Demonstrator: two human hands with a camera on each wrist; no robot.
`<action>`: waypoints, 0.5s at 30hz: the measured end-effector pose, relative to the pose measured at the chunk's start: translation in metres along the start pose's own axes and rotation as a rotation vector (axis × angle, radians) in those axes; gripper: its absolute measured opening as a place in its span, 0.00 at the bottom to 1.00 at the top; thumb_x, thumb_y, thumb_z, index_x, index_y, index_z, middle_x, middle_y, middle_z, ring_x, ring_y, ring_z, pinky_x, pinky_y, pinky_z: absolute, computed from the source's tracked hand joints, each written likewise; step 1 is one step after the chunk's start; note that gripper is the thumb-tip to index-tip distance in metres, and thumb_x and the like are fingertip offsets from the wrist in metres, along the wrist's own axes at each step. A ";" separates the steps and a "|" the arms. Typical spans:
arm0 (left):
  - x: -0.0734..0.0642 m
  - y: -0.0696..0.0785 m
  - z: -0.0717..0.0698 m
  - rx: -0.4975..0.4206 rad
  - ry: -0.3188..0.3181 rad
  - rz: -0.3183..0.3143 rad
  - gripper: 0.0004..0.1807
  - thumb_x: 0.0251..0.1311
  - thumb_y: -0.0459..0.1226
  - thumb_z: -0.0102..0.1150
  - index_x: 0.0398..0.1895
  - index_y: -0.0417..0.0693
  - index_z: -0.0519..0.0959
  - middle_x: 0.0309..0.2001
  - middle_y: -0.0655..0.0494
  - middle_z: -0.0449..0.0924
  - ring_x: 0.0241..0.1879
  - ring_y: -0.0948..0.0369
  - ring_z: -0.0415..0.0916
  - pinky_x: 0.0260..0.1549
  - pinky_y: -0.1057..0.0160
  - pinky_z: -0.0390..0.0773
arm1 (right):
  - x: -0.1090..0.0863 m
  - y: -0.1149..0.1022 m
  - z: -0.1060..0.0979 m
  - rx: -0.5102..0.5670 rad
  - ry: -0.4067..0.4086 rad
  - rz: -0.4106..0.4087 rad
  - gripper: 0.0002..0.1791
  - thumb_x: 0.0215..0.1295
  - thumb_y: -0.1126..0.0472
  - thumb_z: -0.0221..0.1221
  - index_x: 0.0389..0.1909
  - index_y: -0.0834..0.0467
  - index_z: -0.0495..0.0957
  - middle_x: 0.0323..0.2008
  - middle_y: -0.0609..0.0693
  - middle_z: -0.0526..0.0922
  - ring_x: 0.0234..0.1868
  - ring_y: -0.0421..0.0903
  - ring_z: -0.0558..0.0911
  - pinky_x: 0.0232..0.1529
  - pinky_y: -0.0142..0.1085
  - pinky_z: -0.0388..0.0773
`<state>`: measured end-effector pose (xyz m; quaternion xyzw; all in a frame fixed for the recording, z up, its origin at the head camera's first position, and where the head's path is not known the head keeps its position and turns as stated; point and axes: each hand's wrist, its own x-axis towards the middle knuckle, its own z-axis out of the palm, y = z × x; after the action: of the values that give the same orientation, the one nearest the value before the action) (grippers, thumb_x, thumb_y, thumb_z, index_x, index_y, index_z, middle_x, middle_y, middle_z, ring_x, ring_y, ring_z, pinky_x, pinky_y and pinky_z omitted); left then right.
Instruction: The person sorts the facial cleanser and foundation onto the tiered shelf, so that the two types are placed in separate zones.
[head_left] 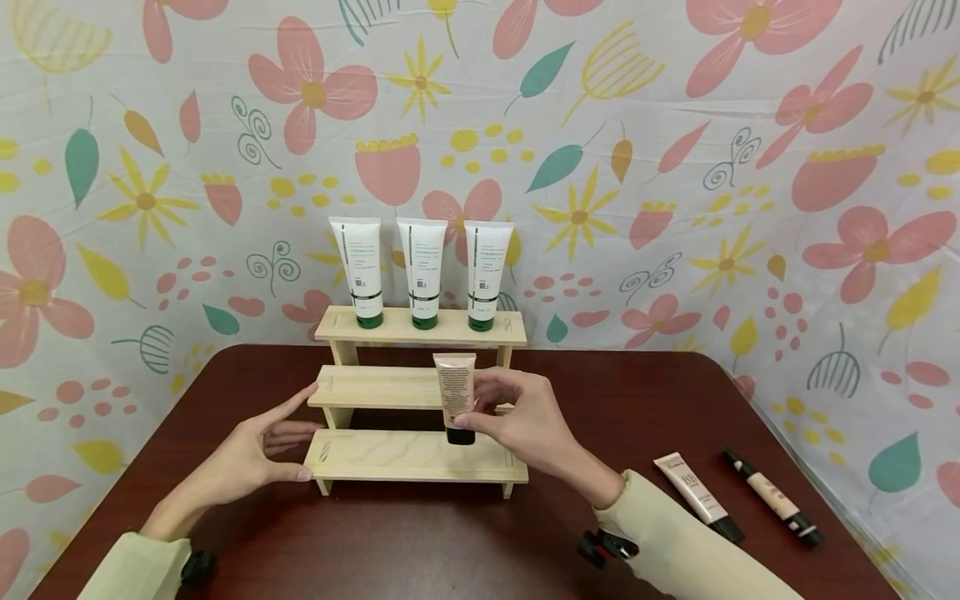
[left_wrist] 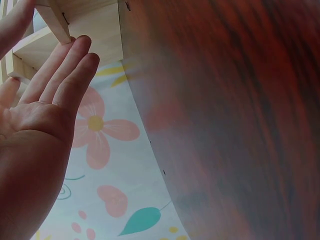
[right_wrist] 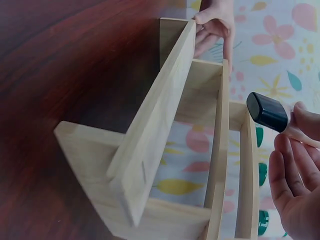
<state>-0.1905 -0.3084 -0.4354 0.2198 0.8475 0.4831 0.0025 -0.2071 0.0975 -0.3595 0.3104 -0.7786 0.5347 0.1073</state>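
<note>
A three-tier wooden stand point(head_left: 416, 458) sits on the table. My right hand point(head_left: 525, 417) holds a small beige tube point(head_left: 454, 385) with a black cap point(right_wrist: 267, 111), cap down, in front of the middle and bottom tiers at their right half. In the right wrist view the cap is off the boards. My left hand point(head_left: 258, 446) spreads its fingers along the stand's left end, thumb by the bottom tier and index finger at the middle tier. The left wrist view shows its fingertips point(left_wrist: 82, 45) against the wood. Three white tubes point(head_left: 356, 271) with green caps stand on the top tier.
On the table point(head_left: 375, 550), to the right of the stand, lie a second beige tube point(head_left: 693, 492) with a black cap and a slim beige-and-black tube point(head_left: 772, 497). A flower-patterned cloth point(head_left: 600, 167) hangs behind the table.
</note>
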 end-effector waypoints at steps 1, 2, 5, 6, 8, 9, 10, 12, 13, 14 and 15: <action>0.000 0.000 0.000 -0.001 -0.001 0.001 0.62 0.50 0.37 0.85 0.86 0.58 0.55 0.60 0.37 0.82 0.59 0.46 0.82 0.55 0.61 0.81 | 0.003 -0.001 0.002 -0.003 0.002 -0.008 0.21 0.52 0.66 0.81 0.48 0.54 0.88 0.34 0.41 0.89 0.31 0.43 0.87 0.37 0.39 0.85; 0.000 0.000 0.000 0.000 -0.001 0.002 0.62 0.50 0.37 0.85 0.86 0.58 0.55 0.59 0.38 0.83 0.59 0.47 0.82 0.55 0.62 0.81 | 0.005 -0.001 0.004 -0.007 0.003 -0.014 0.20 0.53 0.66 0.81 0.47 0.54 0.88 0.33 0.41 0.89 0.31 0.43 0.87 0.37 0.39 0.85; 0.001 -0.001 0.000 -0.003 -0.001 0.005 0.62 0.49 0.37 0.85 0.86 0.59 0.55 0.59 0.39 0.83 0.59 0.50 0.82 0.55 0.63 0.80 | 0.013 -0.005 0.011 -0.013 0.007 -0.019 0.20 0.53 0.65 0.81 0.47 0.54 0.88 0.34 0.41 0.89 0.31 0.42 0.86 0.37 0.41 0.84; 0.001 -0.001 0.000 -0.005 -0.001 0.006 0.62 0.49 0.37 0.85 0.86 0.59 0.55 0.59 0.39 0.83 0.59 0.51 0.82 0.55 0.63 0.80 | 0.016 -0.006 0.014 -0.014 0.008 -0.015 0.20 0.53 0.65 0.81 0.48 0.54 0.88 0.35 0.41 0.89 0.31 0.42 0.86 0.38 0.41 0.84; 0.001 -0.002 0.000 -0.004 0.000 0.006 0.62 0.49 0.37 0.85 0.86 0.59 0.55 0.59 0.39 0.83 0.59 0.51 0.82 0.55 0.64 0.80 | 0.021 -0.007 0.019 -0.017 0.011 -0.006 0.20 0.54 0.64 0.81 0.48 0.53 0.88 0.35 0.40 0.89 0.32 0.41 0.86 0.39 0.41 0.84; 0.001 -0.002 0.000 -0.004 0.000 0.007 0.62 0.49 0.37 0.85 0.86 0.59 0.55 0.59 0.39 0.83 0.59 0.51 0.82 0.55 0.63 0.80 | 0.024 -0.008 0.021 -0.016 0.012 -0.003 0.21 0.54 0.64 0.81 0.49 0.54 0.88 0.35 0.41 0.89 0.32 0.41 0.86 0.39 0.42 0.84; 0.001 -0.002 -0.001 -0.003 -0.001 0.007 0.62 0.49 0.37 0.85 0.86 0.59 0.55 0.59 0.39 0.83 0.59 0.51 0.82 0.56 0.63 0.80 | 0.026 -0.009 0.024 -0.017 0.012 0.003 0.21 0.54 0.64 0.81 0.49 0.53 0.88 0.34 0.40 0.89 0.32 0.41 0.86 0.39 0.42 0.83; 0.001 -0.002 -0.001 0.000 -0.002 0.007 0.62 0.50 0.37 0.85 0.86 0.59 0.55 0.59 0.39 0.83 0.59 0.51 0.82 0.56 0.62 0.81 | 0.031 -0.010 0.030 -0.020 0.011 0.008 0.21 0.54 0.63 0.81 0.50 0.53 0.88 0.34 0.41 0.89 0.32 0.41 0.86 0.38 0.43 0.83; 0.001 -0.002 -0.001 0.001 -0.002 0.006 0.62 0.50 0.37 0.85 0.86 0.59 0.55 0.60 0.39 0.83 0.59 0.51 0.82 0.56 0.61 0.81 | 0.034 -0.010 0.033 -0.022 0.011 0.009 0.21 0.54 0.63 0.81 0.50 0.53 0.88 0.34 0.41 0.89 0.32 0.40 0.86 0.38 0.43 0.83; 0.001 -0.002 -0.001 0.001 -0.002 0.007 0.62 0.50 0.37 0.85 0.86 0.59 0.55 0.60 0.39 0.83 0.59 0.51 0.82 0.56 0.61 0.81 | 0.037 -0.010 0.036 -0.022 0.011 0.012 0.22 0.54 0.63 0.81 0.50 0.53 0.88 0.33 0.41 0.89 0.32 0.40 0.86 0.37 0.43 0.83; 0.001 -0.002 -0.001 0.000 -0.002 0.008 0.62 0.49 0.37 0.85 0.86 0.58 0.55 0.60 0.39 0.83 0.59 0.52 0.82 0.56 0.61 0.81 | 0.039 -0.009 0.040 -0.022 0.011 0.012 0.21 0.54 0.63 0.81 0.50 0.53 0.88 0.33 0.42 0.89 0.32 0.40 0.86 0.35 0.43 0.84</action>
<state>-0.1926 -0.3101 -0.4363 0.2236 0.8467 0.4829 0.0017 -0.2259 0.0451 -0.3486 0.3015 -0.7857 0.5284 0.1119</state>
